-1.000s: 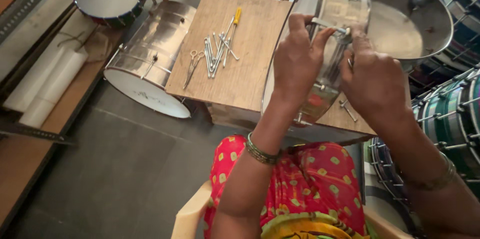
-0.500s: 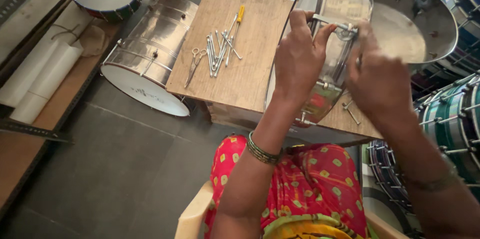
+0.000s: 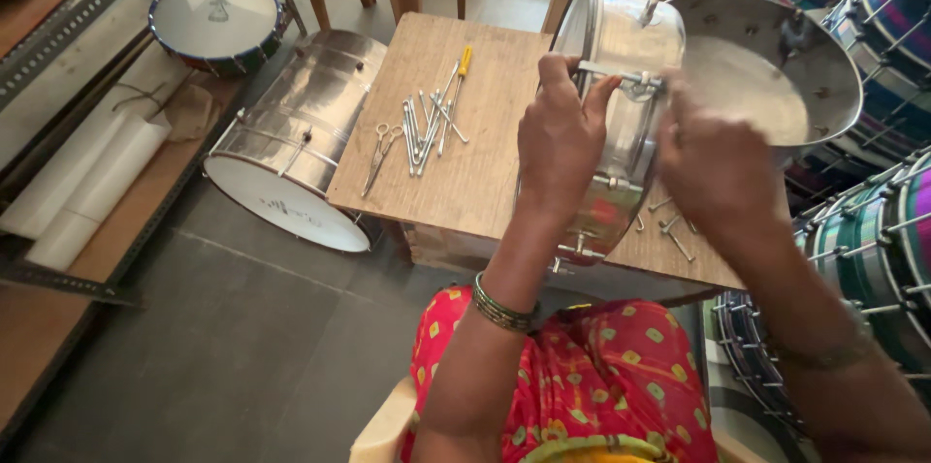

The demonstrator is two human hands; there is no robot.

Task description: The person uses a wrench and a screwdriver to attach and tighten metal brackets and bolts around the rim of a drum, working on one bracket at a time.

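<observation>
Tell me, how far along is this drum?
Done: the metal drum stands on its side on the wooden table, with some rods already along its wall. In hand: the left hand and right hand work a rod near its top rim. Left: loose rods and hooks lie unused.

Drum-making workshop. Bare steel shell on a wooden table, loose tension rods, scissors and a screwdriver beside it. Finished drums on the grey floor, striped ones stacked right, metal rack with white rolls left.
</observation>
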